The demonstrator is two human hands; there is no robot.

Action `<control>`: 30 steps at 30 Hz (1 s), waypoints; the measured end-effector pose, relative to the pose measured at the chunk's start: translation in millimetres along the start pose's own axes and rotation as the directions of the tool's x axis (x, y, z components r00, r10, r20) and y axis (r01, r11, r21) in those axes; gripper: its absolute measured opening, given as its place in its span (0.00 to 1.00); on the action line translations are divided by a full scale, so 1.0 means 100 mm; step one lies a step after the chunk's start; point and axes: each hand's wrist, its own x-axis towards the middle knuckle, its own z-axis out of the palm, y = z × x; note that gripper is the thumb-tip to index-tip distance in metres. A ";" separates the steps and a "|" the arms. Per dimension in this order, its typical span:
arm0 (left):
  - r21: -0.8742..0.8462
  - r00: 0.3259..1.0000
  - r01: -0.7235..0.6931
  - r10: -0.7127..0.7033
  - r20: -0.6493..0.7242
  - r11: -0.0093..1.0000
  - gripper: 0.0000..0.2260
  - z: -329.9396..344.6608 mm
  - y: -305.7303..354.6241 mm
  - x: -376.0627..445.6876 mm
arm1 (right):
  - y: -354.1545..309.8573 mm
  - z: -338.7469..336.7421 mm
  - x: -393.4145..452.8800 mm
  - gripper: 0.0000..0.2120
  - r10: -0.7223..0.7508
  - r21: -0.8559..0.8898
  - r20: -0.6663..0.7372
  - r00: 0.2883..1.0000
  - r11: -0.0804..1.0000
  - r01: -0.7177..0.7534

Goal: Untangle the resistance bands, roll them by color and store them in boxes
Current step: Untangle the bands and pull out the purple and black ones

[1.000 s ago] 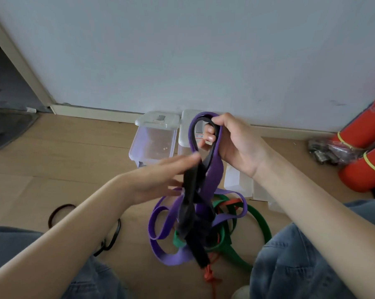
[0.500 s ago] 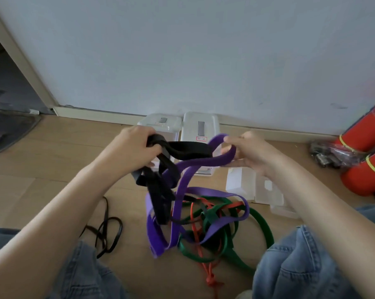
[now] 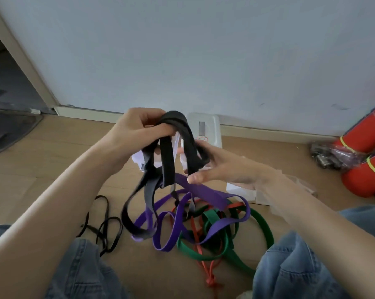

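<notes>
Black band (image 3: 168,160) arches over the left hand (image 3: 136,131), which grips its top, strands hanging down toward the purple band (image 3: 203,192) on the floor, while the right hand (image 3: 223,167), fingers straight, touches one strand.

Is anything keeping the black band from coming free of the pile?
Yes. The left hand grips the black band lifted, but its lower loops hang threaded through the purple band, which lies tangled with the green band on the floor.
</notes>
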 end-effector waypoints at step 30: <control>-0.449 0.965 0.231 -0.264 -0.011 0.863 0.11 0.17 -0.15 0.10 | 0.01 0.33 0.13 0.05 -0.024 -0.273 -0.296 0.955 0.960 -0.061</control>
